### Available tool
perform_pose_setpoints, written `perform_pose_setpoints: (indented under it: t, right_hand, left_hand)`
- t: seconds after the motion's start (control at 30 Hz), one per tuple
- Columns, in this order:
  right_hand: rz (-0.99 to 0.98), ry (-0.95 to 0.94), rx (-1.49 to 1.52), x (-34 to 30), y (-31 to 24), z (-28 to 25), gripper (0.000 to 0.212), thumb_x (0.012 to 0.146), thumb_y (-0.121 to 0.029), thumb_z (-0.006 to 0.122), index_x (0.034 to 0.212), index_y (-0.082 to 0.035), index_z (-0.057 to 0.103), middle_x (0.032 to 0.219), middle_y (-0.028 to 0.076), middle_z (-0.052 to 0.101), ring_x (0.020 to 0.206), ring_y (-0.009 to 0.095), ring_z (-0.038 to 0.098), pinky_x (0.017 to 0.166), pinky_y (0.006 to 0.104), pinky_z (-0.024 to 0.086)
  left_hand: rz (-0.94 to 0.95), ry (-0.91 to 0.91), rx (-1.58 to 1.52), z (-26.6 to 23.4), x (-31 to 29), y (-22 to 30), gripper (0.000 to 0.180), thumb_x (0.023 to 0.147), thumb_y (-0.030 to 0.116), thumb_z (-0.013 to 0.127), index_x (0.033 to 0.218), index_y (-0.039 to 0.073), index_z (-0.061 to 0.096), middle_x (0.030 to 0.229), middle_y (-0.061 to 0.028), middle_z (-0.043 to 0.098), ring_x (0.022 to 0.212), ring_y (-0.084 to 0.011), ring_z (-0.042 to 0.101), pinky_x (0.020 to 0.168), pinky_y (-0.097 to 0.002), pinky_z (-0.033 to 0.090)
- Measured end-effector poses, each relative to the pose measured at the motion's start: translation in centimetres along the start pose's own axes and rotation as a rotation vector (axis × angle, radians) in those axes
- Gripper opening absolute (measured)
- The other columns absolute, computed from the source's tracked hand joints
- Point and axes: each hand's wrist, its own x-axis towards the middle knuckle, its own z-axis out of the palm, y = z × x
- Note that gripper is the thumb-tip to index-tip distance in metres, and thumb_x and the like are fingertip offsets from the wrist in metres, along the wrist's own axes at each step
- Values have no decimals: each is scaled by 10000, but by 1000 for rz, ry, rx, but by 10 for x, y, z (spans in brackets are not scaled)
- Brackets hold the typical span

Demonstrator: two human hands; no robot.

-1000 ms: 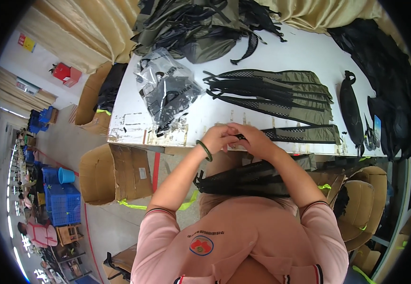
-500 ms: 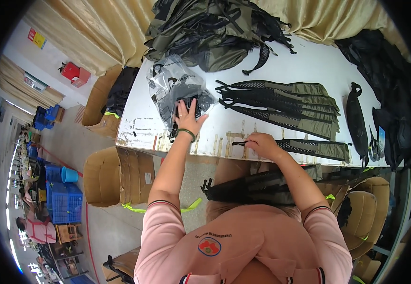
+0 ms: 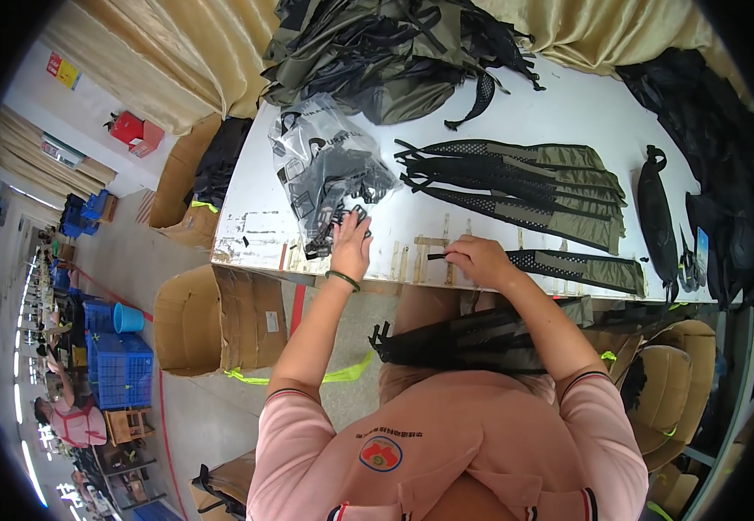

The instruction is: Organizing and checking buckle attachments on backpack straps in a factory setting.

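Observation:
My left hand [image 3: 353, 249] lies with fingers stretched out against loose black plastic buckles [image 3: 320, 247] at the mouth of a clear plastic bag [image 3: 329, 161]. Whether a buckle sits under its fingers is hidden. In a pinch, my right hand [image 3: 479, 262] holds the narrow black end of a shoulder strap [image 3: 572, 270], part mesh and part olive fabric, which lies along the table's near edge. Beyond it, several similar straps [image 3: 525, 187] are fanned out, their olive ends to the right. Another dark mesh piece [image 3: 455, 343] rests across my lap.
A heap of olive and black fabric bags [image 3: 377, 61] covers the white table's [image 3: 568, 95] far side. To the right lie a black pouch [image 3: 653, 217], scissors [image 3: 685, 269] and black fabric [image 3: 716, 156]. Cardboard boxes [image 3: 251, 317] stand beside the table; a person [image 3: 77, 423] is far left.
My left hand has drawn back toward me from the bag to the buckles near the edge, its spread fingers now closer together. My right hand still pinches the strap end, almost unmoved.

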Motion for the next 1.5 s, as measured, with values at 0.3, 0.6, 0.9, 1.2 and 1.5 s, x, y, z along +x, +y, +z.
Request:
perform_pose_setpoints:
  t: [0.3, 0.6, 0.9, 1.2, 1.5]
  right_hand:
    - [-29, 39, -42, 3, 2, 3, 168, 857, -220, 544, 881, -89, 647, 866, 82, 620, 819, 298, 598, 706, 397, 478]
    - [-129, 8, -205, 9, -6, 8, 126, 816, -184, 581, 869, -97, 655, 846, 94, 611, 808, 308, 593, 735, 436, 458]
    - [2, 61, 110, 11, -4, -4, 152, 834, -128, 566, 919, -34, 651, 892, 135, 611, 859, 338, 580, 774, 397, 466]
    - [41, -23, 43, 10, 3, 3, 163, 819, -147, 593, 895, -16, 652, 902, 142, 621, 856, 334, 587, 773, 393, 471]
    - [99, -22, 145, 10, -7, -2, 163, 821, -121, 573, 911, -11, 652, 918, 166, 639, 842, 339, 597, 757, 393, 473]
  left_hand:
    - [-24, 163, 106, -32, 5, 31, 477, 705, 396, 734, 1058, 92, 631, 993, -107, 574, 907, -301, 522, 787, -416, 372]
    - [-140, -78, 204, -31, 23, 28, 274, 704, 310, 728, 878, 105, 674, 941, -90, 593, 948, -292, 531, 775, -432, 393]
    - [-122, -77, 252, -35, 29, 29, 226, 702, 286, 732, 800, 99, 651, 903, -87, 566, 936, -289, 528, 791, -423, 399]
    - [-242, -165, 17, -33, 26, 7, 305, 675, 185, 769, 910, 64, 616, 908, -157, 588, 859, -361, 584, 736, -434, 473]
    - [-54, 64, -47, -38, 30, 21, 217, 741, 43, 693, 949, 63, 636, 835, -99, 634, 759, -280, 618, 677, -366, 493]
